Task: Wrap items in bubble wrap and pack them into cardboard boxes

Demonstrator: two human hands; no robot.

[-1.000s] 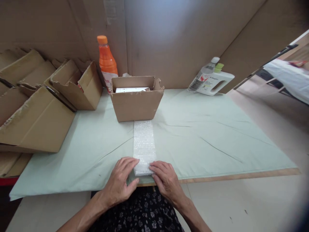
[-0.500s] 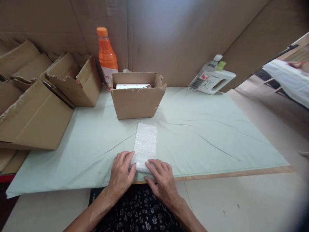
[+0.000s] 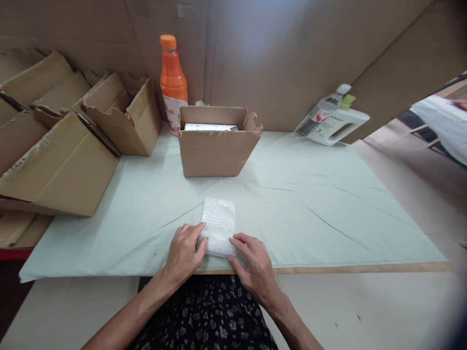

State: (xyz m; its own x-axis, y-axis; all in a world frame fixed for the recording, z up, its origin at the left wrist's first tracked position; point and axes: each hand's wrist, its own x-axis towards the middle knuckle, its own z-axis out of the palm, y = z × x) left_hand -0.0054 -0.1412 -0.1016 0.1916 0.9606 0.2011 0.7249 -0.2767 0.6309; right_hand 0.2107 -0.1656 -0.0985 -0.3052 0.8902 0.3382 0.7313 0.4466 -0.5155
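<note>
A strip of clear bubble wrap [image 3: 219, 218] lies on the pale green cloth near the front edge, its near end folded into a thicker bundle. At the bundle's left end, my left hand [image 3: 186, 247] grips it between thumb and fingers. My right hand [image 3: 253, 260] pinches the opposite end the same way. Whatever may be inside the folds cannot be made out. Beyond the wrap stands an open cardboard box [image 3: 215, 154] with a white item [image 3: 209, 127] showing inside.
Several open cardboard boxes [image 3: 65, 170] fill the left side. An orange bottle [image 3: 173, 82] stands behind the middle box. At the back right, a clear plastic bottle [image 3: 317, 114] leans beside a white jug [image 3: 345, 126]. Cardboard panels [image 3: 277, 63] wall the back. The cloth [image 3: 310, 218] ends at the front edge.
The near end of the bubble wrap has been folded further away from me, so the flat strip is shorter. Both hands have moved along with it. The camera view has shifted slightly.
</note>
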